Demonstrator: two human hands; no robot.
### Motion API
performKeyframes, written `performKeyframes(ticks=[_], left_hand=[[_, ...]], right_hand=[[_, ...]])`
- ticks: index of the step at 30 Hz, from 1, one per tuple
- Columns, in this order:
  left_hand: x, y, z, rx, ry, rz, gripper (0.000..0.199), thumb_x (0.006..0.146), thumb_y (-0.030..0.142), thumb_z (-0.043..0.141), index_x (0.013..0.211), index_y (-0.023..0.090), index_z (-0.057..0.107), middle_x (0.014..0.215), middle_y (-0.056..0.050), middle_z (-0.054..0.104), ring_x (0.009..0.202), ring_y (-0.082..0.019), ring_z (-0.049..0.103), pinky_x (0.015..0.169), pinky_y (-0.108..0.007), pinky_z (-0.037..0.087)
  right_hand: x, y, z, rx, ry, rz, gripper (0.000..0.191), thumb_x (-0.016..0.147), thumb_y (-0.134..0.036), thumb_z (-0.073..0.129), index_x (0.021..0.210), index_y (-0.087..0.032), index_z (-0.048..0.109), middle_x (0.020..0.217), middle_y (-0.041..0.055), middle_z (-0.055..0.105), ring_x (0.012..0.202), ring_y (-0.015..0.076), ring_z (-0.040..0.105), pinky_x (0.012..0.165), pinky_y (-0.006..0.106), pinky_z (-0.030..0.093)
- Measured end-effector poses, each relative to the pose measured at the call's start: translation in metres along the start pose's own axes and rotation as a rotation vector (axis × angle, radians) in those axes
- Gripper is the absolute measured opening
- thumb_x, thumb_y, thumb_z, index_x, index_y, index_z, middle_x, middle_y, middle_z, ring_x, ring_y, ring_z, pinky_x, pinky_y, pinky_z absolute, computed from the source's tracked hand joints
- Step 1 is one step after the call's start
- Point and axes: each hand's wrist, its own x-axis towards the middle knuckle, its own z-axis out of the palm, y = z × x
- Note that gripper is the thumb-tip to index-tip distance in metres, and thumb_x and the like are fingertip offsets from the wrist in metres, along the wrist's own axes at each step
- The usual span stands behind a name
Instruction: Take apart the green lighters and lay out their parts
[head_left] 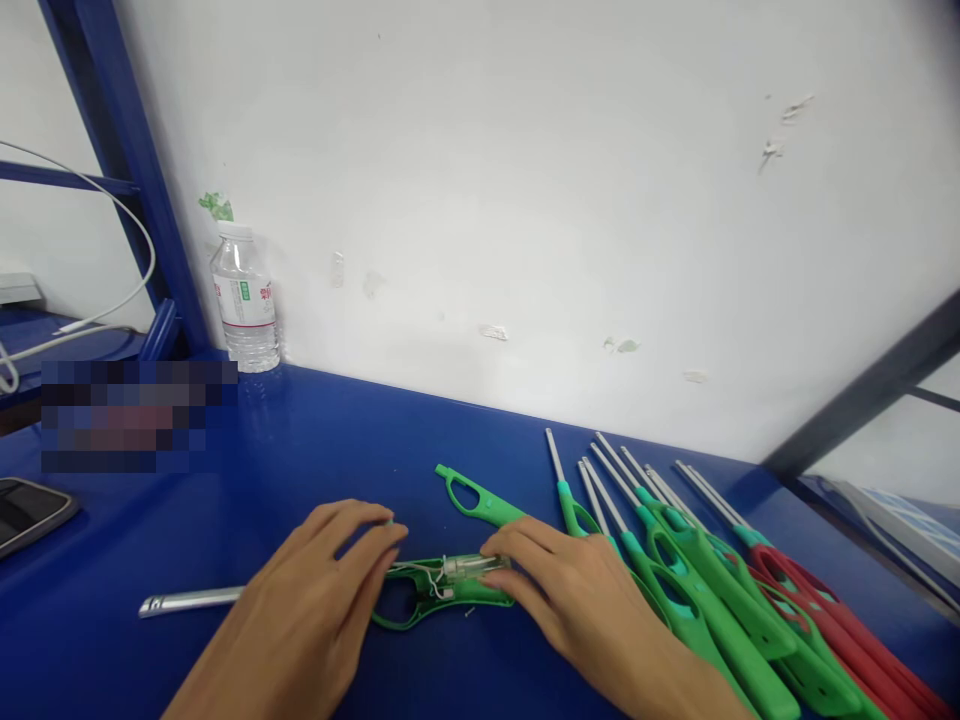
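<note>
One bottle (249, 312), one phone (28, 512), one opened lighter (450, 588), one green shell (486, 505), and at least five green lighters (701, 575) and two red lighters (821, 600) are seen.

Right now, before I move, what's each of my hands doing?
Left hand: curled over the opened lighter's loop end; can't tell if it grips anything.
Right hand: fingers closed on the clear tank.

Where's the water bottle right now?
In the head view, the water bottle stands upright at the left, on the back of the blue table, against the white wall.
</note>
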Motion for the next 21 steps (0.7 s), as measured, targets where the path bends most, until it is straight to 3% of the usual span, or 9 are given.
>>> performKeyframes(ticks=[3, 6, 12, 17, 21], left_hand=[[0.002, 0.010, 0.006, -0.066, -0.046, 0.095, 0.032, 0.104, 0.012, 0.047, 0.115, 0.029, 0.072, 0.110, 0.000, 0.076, 0.103, -0.022, 0.073, 0.082, -0.035, 0.062], [0.001, 0.013, 0.009, -0.052, -0.131, 0.103, 0.040, 0.100, 0.005, 0.045, 0.115, 0.030, 0.073, 0.107, -0.001, 0.075, 0.095, -0.023, 0.072, 0.077, -0.037, 0.061], [0.003, 0.013, 0.007, -0.020, -0.053, 0.129, 0.038, 0.102, 0.007, 0.044, 0.108, 0.028, 0.076, 0.099, -0.001, 0.076, 0.086, -0.022, 0.070, 0.071, -0.035, 0.054], [0.003, 0.016, 0.011, -0.068, -0.020, 0.103, 0.035, 0.107, 0.010, 0.042, 0.105, 0.028, 0.072, 0.097, 0.000, 0.073, 0.085, -0.022, 0.066, 0.074, -0.037, 0.049], [-0.004, 0.019, 0.014, -0.111, -0.079, 0.054, 0.041, 0.105, 0.001, 0.038, 0.109, 0.028, 0.068, 0.098, 0.000, 0.068, 0.089, -0.022, 0.060, 0.080, -0.037, 0.043]], right_hand=[[-0.001, 0.001, 0.001, 0.035, 0.024, 0.003, 0.013, 0.114, -0.035, 0.054, 0.121, -0.032, 0.064, 0.115, -0.0048, 0.078, 0.094, 0.0203, 0.081, 0.070, 0.032, 0.052], [-0.002, 0.001, 0.001, 0.049, 0.017, 0.005, 0.013, 0.115, -0.036, 0.052, 0.123, -0.033, 0.063, 0.116, -0.0055, 0.079, 0.096, 0.0203, 0.081, 0.071, 0.033, 0.052], [-0.003, -0.001, 0.000, 0.106, 0.038, 0.001, 0.013, 0.115, -0.033, 0.053, 0.124, -0.033, 0.061, 0.116, -0.0066, 0.079, 0.100, 0.0182, 0.080, 0.076, 0.031, 0.053], [-0.003, -0.002, -0.001, 0.130, 0.087, -0.027, 0.011, 0.114, -0.034, 0.055, 0.123, -0.034, 0.060, 0.116, -0.0083, 0.079, 0.099, 0.0160, 0.081, 0.076, 0.028, 0.054], [-0.003, -0.004, -0.003, 0.138, 0.124, -0.066, 0.011, 0.114, -0.036, 0.055, 0.122, -0.033, 0.062, 0.116, -0.0073, 0.080, 0.097, 0.0146, 0.081, 0.074, 0.025, 0.054]])
